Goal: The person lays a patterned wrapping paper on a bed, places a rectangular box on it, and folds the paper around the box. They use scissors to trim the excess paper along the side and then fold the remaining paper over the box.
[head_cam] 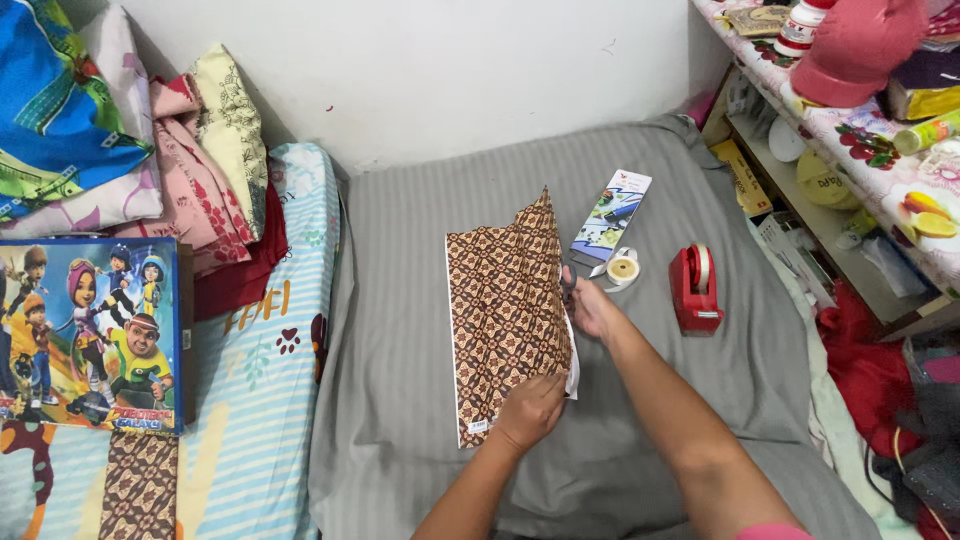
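A sheet of brown patterned wrapping paper (pixel 505 320) lies on a grey striped bedsheet (pixel 400 330), with its right side lifted and folded up. My left hand (pixel 530 410) pinches the paper's lower right edge, where a white underside shows. My right hand (pixel 592 308) is at the paper's right edge, closed on what looks like small dark scissors (pixel 567 290) set against the paper. Beyond my right hand lie a long flat colourful box (pixel 612 215), a small roll of tape (pixel 623 268) and a red tape dispenser (pixel 696 288).
At left, a box with a cartoon picture (pixel 90 335) and a strip of the same brown paper (pixel 140 485) rest on a striped blanket. Folded cloths and pillows (pixel 150 150) are stacked at the back left. A cluttered shelf (pixel 850 150) stands at right.
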